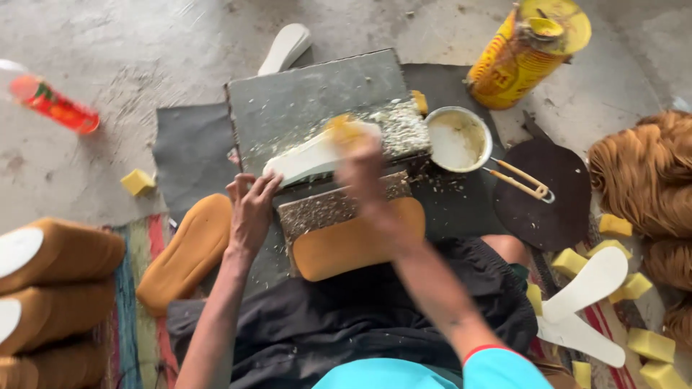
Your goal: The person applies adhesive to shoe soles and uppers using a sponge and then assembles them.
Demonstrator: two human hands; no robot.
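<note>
On the grey stone slab (303,101), a white shoe insole (306,160) lies flat, its heel end toward the person. The left hand (251,212) presses that heel end down with spread fingers, not closed around it. The right hand (364,169), blurred, is clenched on a yellow sponge (344,130) resting on the insole's far end. Just right of the slab stands a small metal pan (458,139) of pale glue, near a yellow tin (526,50). A tan sole (357,245) lies near the lap; another tan sole (189,252) rests at left.
</note>
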